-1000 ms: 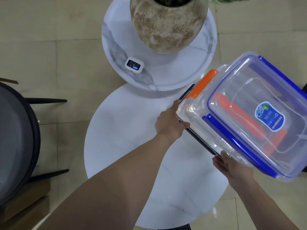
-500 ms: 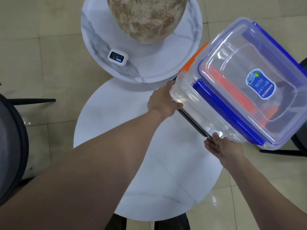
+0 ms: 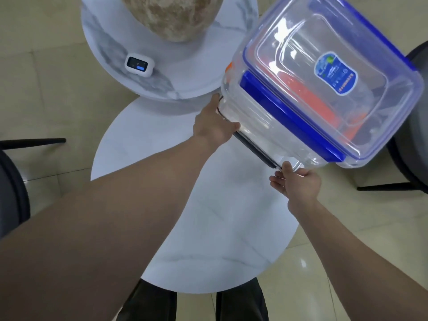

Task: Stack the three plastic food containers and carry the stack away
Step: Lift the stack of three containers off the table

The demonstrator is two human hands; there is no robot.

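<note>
Holding the stack of containers [image 3: 301, 107] clear of the bench [image 3: 208, 228], the person grips it from both near corners. The left hand [image 3: 215, 128] is closed on the stack's left edge, its fingers hidden beneath the clear plastic. The right hand [image 3: 298, 181] clasps the lower near corner, thumb up against the side wall. The stack tilts and sits up and to the right of the bench top, partly over the floor [image 3: 46, 100]. Its top container has a clear lid [image 3: 324, 72] with blue clips and a blue label [image 3: 335, 74]; orange clips of the one below show through the plastic, and a dark clip edges the lowest. Behind stands a second, marbled round bench [image 3: 190, 72] bearing a mottled vase [image 3: 173, 17] and a small white device [image 3: 139, 64]. Dark chairs [image 3: 407, 135] flank both sides.
</note>
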